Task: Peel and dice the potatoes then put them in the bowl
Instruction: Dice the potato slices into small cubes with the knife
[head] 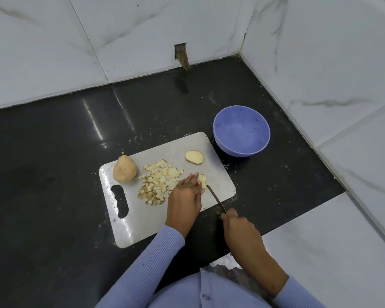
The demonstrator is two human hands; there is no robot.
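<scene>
On cutting board (218, 181), near-right edge: left hand (185, 196), fingers (192, 177) extended and close together, tips pressing down on potato slice (202, 181). Thumb posn not visible.
Right hand (240, 230): fingers wrapped round knife handle, handle itself hidden in the fist. Knife (216, 200) blade runs from hand up-left, tip at near edge of the slice, touching or just short; can't tell which.

Step in hand (est.): dicing the slice. To do well: curl left fingertips back from blade line, since straight fingers beside the edge risk a nick. Keep slice flat side down. Cut strips first, then cross-cut to match size of existing dice. Draw blade, don't chop; slice is small and may skid.

Other items, outward:
- Diced potato pile (160, 183), mid-board, just left of left hand. Some pcs show brown skin, so peeling looks incomplete.
- Cut potato piece (194, 157), far-right of board, cut face up, skin rim showing.
- Whole potato (124, 172), unpeeled, far-left corner of board, above handle slot.
- Purple bowl (262, 138), off board to far right, near it, nothing inside.
- Black countertop (53, 163) under all; white marble-look wall tiles (142, 30) behind and to right.

Progress (est.): part-way. No dice in bowl yet.
</scene>
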